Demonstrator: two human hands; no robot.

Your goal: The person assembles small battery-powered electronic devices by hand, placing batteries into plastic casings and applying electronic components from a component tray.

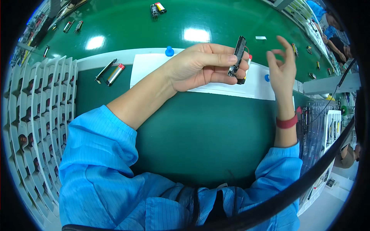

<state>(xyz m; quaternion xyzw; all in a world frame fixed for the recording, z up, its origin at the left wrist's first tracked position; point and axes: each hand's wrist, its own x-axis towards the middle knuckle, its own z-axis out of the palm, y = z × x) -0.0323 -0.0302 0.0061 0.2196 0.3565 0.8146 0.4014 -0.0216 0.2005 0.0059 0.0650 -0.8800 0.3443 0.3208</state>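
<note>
My left hand (204,66) is closed on a slim dark circuit board (239,50), pinching it between thumb and fingers above a white sheet (154,63). Behind the board, partly covered by my fingers, a battery with a red end (250,58) shows. To the right, my right hand (284,71) is raised with its fingers apart and nothing in them; a red band (287,122) circles its wrist. Left of my left forearm, another circuit board (105,71) lies beside a cylindrical battery (115,74) with a red end.
Stacked white compartment trays (38,115) stand at the left. Blue pegs (169,51) sit by the white sheet. Across the green table (127,23) lie several small battery-and-board pieces (157,9) and a white strip (261,37). Clear plastic trays (314,127) stand at right; people are beyond.
</note>
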